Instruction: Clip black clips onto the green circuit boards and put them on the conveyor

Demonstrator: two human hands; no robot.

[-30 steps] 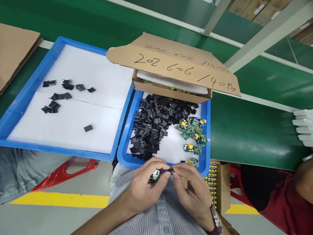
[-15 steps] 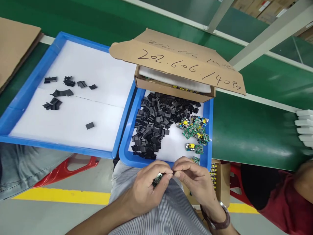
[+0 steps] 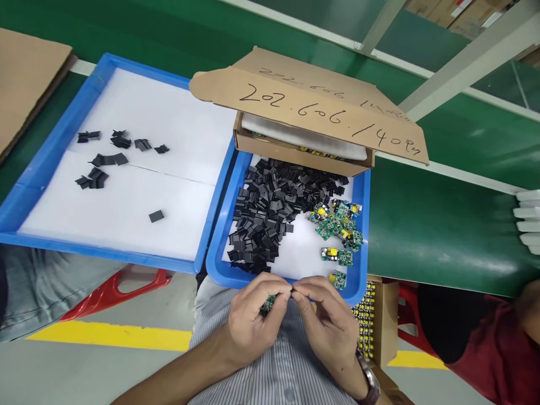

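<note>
Left hand (image 3: pixel 253 319) faces right hand (image 3: pixel 331 327) (both pinching).

Green bench (image 3: pixel 439 225); grey floor (image 3: pixel 76 371), yellow stripe (image 3: pixel 109 336); red stool (image 3: pixel 101 299); pale slanted beam (image 3: pixel 468 64)

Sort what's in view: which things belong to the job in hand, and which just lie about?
Apparently in the job:
small green circuit board in the left hand
folded black pieces in the smaller rectangular blue tray
green-and-yellow circuit boards beside them

Probably lying about:
flat brown cardboard sheet, far left
white blocks, right edge
</note>
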